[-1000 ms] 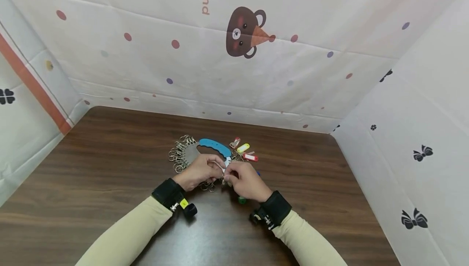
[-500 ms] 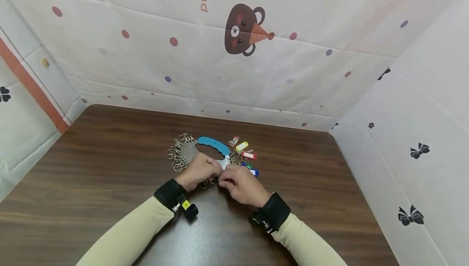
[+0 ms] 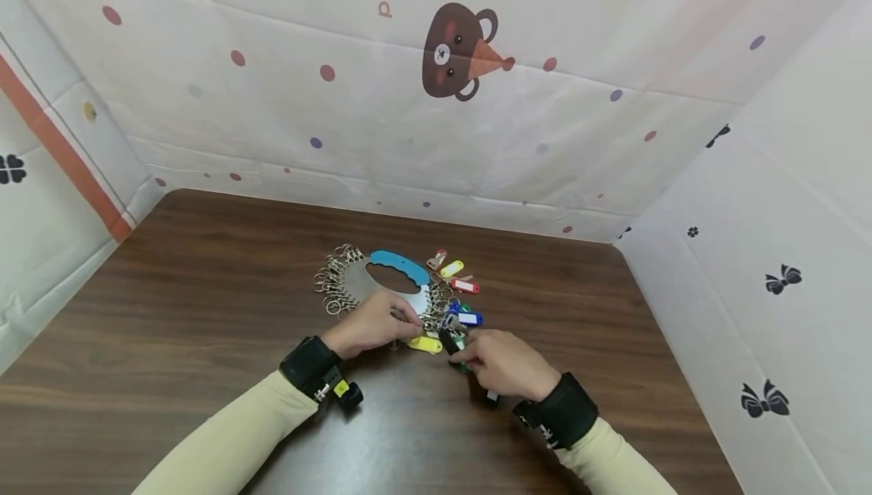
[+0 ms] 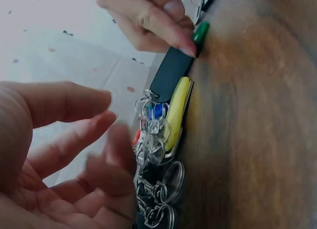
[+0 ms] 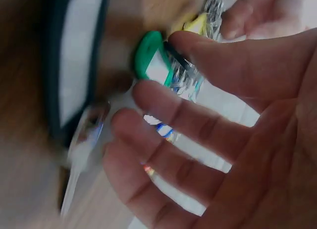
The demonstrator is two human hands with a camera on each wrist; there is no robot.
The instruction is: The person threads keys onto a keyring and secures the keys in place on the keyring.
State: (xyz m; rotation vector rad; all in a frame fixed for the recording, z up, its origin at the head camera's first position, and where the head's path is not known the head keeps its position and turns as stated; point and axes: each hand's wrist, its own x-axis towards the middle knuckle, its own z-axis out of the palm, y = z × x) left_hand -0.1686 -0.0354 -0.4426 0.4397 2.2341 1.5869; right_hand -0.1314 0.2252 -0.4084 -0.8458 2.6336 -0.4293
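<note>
A flat metal key-holder plate with a blue handle lies on the table, ringed with metal clips. My left hand is over its near edge, fingers loosely bent and holding nothing in the left wrist view. Close to those fingertips is a yellow key tag among the clips. My right hand is at the right, its fingers spread in the right wrist view. Its fingertips are at the end of a black key tag; whether they touch it is unclear. A green key tag sits beside it.
Another black key tag with a white label and a key lies under my right hand. Red, yellow and blue key tags fan out at the plate's right. Patterned white sheeting stands behind the table.
My hands were together at the plate's near edge and have parted. The right hand has moved right and nearer; the yellow tag by my left fingers and the black tag have come into view.
</note>
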